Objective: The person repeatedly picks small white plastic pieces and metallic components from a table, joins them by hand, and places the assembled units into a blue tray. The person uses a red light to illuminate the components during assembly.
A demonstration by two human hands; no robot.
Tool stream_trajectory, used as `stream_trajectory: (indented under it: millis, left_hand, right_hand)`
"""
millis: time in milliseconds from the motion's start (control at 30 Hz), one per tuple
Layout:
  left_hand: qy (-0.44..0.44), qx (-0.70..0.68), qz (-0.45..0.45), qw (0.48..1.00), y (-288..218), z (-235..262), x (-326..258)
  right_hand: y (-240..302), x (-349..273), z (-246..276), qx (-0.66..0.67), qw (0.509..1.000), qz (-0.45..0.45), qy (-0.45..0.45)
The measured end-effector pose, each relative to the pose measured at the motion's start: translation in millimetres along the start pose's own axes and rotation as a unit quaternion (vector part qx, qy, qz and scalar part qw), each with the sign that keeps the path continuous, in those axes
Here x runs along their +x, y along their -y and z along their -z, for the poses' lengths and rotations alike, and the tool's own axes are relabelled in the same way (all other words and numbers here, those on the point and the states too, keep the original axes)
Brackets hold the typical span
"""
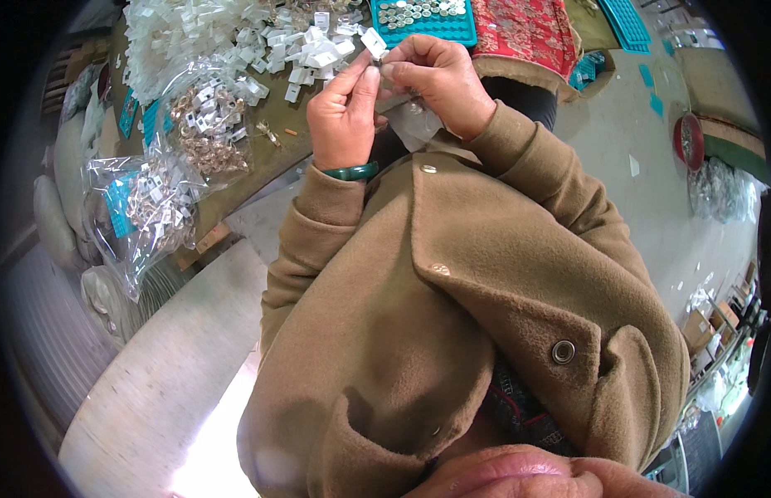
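Note:
My left hand (345, 116), with a dark green bangle (350, 173) at its wrist, is closed in a pinch at the table's near edge. A small white square tag (374, 43) sticks up from its fingertips. Close against it, my right hand (442, 83) pinches with thumb and forefinger at the tag's lower end. A tiny dark piece shows between the fingertips, too small to name. Below my hands hangs a clear plastic bag (414, 124), its upper part partly hidden by the right hand. To the left, a big heap of white tags (211, 37) covers the table.
A turquoise tray (443, 31) with rows of small round pieces lies beyond my right hand, beside a red patterned cloth (522, 37). Clear bags of tagged small items (207, 124) sit at the table's left edge, with another bag (153, 203) nearer. A metal bench (170, 340) stands lower left.

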State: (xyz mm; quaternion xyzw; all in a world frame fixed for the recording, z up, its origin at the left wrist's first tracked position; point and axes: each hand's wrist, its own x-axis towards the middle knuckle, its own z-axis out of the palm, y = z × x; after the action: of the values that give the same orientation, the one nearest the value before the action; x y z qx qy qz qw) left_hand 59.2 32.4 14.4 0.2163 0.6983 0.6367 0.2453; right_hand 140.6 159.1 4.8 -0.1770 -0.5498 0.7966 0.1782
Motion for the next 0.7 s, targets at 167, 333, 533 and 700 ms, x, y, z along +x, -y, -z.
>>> stream_trajectory:
  millis: [167,333,533,700]
  left_hand:
    - [-0.025,-0.030,0.090,0.995,-3,-5,7]
    - [-0.047,-0.071,0.135,0.987,0,-8,10]
    - [-0.025,-0.214,0.182,0.959,-3,-6,18]
    - [0.008,-0.379,0.251,0.891,-4,1,27]
  right_hand:
    - [6,-2,15,-0.087,0.994,-0.055,0.045]
    - [7,3,23,-0.069,0.992,0.003,0.102]
    - [8,8,40,-0.185,0.976,0.072,0.090]
    - [-6,12,36,-0.122,0.974,0.162,0.099]
